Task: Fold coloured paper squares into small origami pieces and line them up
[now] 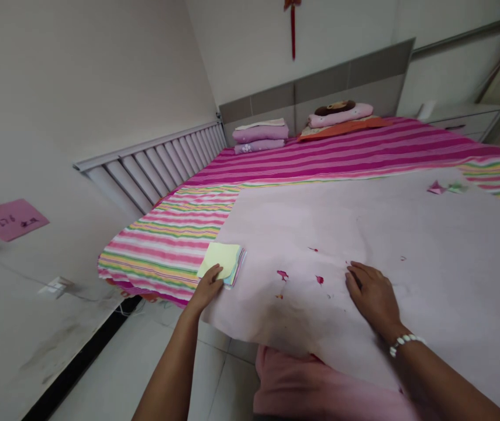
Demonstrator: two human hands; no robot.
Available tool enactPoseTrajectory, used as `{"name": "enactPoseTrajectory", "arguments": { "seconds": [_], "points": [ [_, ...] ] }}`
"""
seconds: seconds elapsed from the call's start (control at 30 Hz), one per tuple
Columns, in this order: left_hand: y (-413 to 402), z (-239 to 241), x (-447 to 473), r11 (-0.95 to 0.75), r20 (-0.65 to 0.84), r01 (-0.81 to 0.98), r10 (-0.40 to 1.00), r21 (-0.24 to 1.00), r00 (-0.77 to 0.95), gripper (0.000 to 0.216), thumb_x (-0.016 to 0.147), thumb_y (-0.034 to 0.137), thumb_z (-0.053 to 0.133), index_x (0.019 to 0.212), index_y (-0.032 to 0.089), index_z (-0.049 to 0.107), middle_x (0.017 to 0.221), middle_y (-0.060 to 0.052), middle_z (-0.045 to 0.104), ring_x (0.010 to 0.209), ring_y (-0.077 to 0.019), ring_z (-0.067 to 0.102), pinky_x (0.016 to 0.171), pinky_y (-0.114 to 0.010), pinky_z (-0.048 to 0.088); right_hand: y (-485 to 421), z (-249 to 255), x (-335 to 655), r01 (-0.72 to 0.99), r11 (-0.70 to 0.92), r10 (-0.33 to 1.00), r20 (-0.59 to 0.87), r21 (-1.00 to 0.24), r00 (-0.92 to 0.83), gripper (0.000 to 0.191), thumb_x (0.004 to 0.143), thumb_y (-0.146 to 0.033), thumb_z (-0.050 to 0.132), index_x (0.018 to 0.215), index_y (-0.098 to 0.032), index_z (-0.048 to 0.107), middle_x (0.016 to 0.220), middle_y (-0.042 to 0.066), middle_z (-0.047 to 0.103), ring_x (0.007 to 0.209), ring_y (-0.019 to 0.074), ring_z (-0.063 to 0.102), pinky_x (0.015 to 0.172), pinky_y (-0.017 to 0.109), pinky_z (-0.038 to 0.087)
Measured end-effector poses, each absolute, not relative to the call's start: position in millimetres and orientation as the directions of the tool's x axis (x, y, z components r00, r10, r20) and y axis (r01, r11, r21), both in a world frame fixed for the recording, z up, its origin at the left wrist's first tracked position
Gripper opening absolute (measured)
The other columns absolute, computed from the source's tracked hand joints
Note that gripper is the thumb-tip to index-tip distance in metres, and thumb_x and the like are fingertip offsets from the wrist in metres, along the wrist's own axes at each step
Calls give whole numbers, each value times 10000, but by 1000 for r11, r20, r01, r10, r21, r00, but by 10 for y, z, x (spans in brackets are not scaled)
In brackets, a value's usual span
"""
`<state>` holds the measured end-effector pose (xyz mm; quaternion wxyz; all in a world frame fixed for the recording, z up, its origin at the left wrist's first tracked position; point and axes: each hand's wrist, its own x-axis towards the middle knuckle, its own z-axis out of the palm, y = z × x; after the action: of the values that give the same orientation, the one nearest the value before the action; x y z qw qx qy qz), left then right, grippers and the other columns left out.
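My left hand (209, 286) is at the near corner of a stack of coloured square papers (221, 257), pale yellow on top with blue and other edges below. Its fingers lie over the top sheet and the thumb is by the edge. The stack sits at the left side of a large pale sheet (293, 216) spread across the bed. My right hand (373, 295), wearing a bracelet of white beads, rests palm down on that sheet with its fingers stretched out, holding nothing. Several small red patches (320, 280) lie between my hands; I cannot tell whether they are marks or holes.
Two small folded paper pieces, one pink (436, 187) and one green (457, 187), lie at the sheet's far right. Folded bedding (261, 139) and a pink pillow (341, 115) are by the headboard (320, 88). A slatted rail (157, 164) borders the left side.
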<state>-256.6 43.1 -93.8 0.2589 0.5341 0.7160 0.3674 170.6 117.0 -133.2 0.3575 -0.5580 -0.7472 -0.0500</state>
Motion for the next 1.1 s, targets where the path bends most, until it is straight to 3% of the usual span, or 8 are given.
{"name": "enactPoseTrajectory", "arguments": {
  "seconds": [0.27, 0.43, 0.6, 0.77, 0.87, 1.0, 1.1],
  "points": [
    [416, -911, -2491, 130, 80, 500, 923, 856, -377, 380, 618, 324, 702, 975, 194, 710, 1303, -112, 582, 1230, -284, 504, 1051, -405, 358, 1173, -1323, 1704, 866, 380, 796, 591, -326, -128, 368, 883, -302, 390, 923, -100, 694, 1027, 168, 698, 950, 302, 610, 832, 447, 475],
    [412, -867, -2405, 99, 145, 447, 865, 889, -481, 213, 581, 294, 733, 763, 183, 727, 1149, -120, 669, 1062, -277, 605, 926, -373, 443, 1172, -1321, 1700, 869, 376, 797, 591, -322, -126, 363, 884, -298, 390, 921, -102, 693, 1027, 167, 698, 954, 302, 612, 835, 446, 476],
    [425, -589, -2330, 1, 258, 355, 683, 935, -684, 194, 696, 321, 653, 822, 175, 676, 922, -56, 690, 927, -217, 601, 816, -305, 446, 1173, -1321, 1699, 874, 367, 797, 592, -318, -119, 351, 884, -300, 393, 920, -114, 690, 1027, 157, 700, 961, 300, 615, 829, 441, 479],
    [404, -143, -2204, -196, 264, 181, 598, 964, -757, 134, 741, 300, 639, 709, 179, 591, 635, 54, 588, 615, -98, 541, 605, -190, 422, 1170, -1315, 1700, 861, 375, 805, 581, -344, -119, 353, 880, -300, 392, 922, -114, 689, 1035, 168, 695, 971, 303, 612, 840, 450, 470],
    [399, 40, -2062, -267, 171, -19, 665, 963, -727, 177, 762, 272, 615, 640, 177, 529, 544, 64, 552, 512, -82, 533, 541, -184, 440, 1173, -1295, 1698, 822, 371, 831, 550, -433, -86, 350, 855, -313, 408, 915, -118, 693, 1051, 181, 688, 986, 322, 601, 855, 480, 455],
    [395, 145, -1767, -257, 43, -259, 782, 931, -621, 132, 826, 155, 501, 766, 144, 618, 729, -37, 704, 700, -135, 674, 657, -246, 541, 1204, -1241, 1716, 620, 345, 896, 443, -705, 5, 294, 767, -377, 524, 855, -161, 704, 1059, 166, 689, 1028, 341, 581, 929, 524, 401],
    [369, 156, -1481, -233, -92, -550, 862, 802, -499, 242, 888, 91, 417, 875, 105, 658, 799, -75, 744, 795, -130, 700, 758, -235, 557, 1185, -1135, 1735, 526, 328, 917, 399, -785, 25, 330, 758, -461, 548, 849, -184, 702, 1003, 132, 709, 964, 302, 621, 873, 465, 462]
  ]
}}
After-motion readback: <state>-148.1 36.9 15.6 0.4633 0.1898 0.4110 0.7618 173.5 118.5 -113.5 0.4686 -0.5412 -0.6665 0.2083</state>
